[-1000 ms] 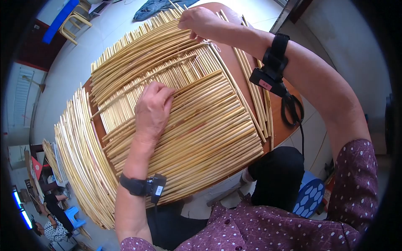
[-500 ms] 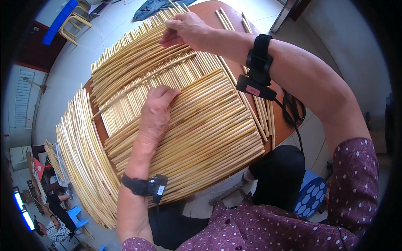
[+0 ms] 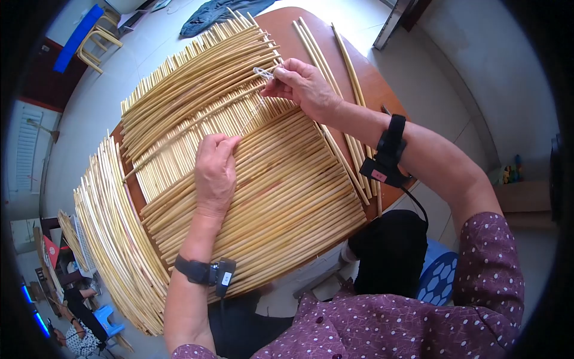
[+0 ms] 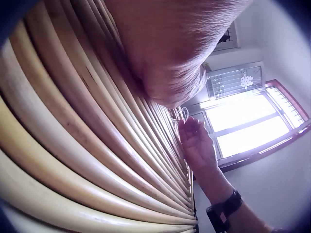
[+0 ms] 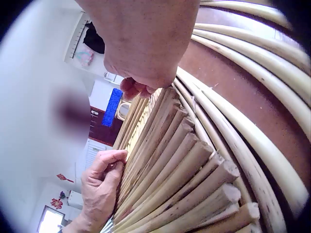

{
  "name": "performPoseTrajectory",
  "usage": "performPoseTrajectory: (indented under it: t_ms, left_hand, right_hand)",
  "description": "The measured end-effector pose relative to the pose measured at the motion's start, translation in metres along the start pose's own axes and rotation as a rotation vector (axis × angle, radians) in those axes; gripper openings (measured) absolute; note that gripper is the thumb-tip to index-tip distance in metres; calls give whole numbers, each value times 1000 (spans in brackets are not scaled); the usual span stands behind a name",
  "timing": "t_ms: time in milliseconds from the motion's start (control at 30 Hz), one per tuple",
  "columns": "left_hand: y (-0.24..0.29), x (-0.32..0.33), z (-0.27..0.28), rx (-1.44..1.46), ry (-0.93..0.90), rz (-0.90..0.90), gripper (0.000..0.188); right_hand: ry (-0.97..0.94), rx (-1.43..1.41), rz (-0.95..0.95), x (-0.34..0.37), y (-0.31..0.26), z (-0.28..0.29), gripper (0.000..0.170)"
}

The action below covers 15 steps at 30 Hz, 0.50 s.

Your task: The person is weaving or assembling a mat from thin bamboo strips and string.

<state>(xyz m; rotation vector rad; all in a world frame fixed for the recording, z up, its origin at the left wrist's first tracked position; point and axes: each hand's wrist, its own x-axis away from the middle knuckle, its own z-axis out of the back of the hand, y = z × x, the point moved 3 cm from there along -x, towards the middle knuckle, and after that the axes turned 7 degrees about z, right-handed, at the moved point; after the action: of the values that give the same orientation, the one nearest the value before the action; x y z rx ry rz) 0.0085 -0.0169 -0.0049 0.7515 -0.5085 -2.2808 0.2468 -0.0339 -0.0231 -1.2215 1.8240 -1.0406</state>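
A front mat of straight, pale yellow reeds (image 3: 269,191) lies over a lower layer of crosswise reeds (image 3: 182,146) on the table. My left hand (image 3: 215,170) rests at this mat's far edge, thumb and forefinger pinched together where a thin white string comes down to them. Up by the mat's right side, my right hand (image 3: 306,88) grips a looped bundle of that white string (image 3: 263,73), held above the reeds. In the left wrist view the string loops (image 4: 181,114) show beside the right hand's fingers (image 4: 192,131). The left hand's fingertips are partly hidden there.
A thick pile of loose reeds (image 3: 197,84) lies across the far side. More long reeds (image 3: 122,239) stand out at the left, and several single ones (image 3: 350,78) lie on the brown tabletop (image 3: 382,90) at right. A person (image 3: 78,335) sits far left.
My right hand has swung from over the far pile back toward me and to the right, bringing the white string loops with it. The left hand has stayed near the mat's far edge.
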Motion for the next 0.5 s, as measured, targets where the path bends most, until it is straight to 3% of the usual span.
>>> performPoseTrajectory:
  t_ms: [367,433,500]
  left_hand:
    - [-4,1,-4,11,-29,-45,27]
    - [-3,0,-5,11,-38,-44,28]
    - [-2,-1,-5,9,-44,-45,30]
  right_hand:
    - [-39,-118,17,-2,12,1,14]
    - [109,-244,24,-2,17,3,14]
    - [110,-260,13,-3,15,6,14]
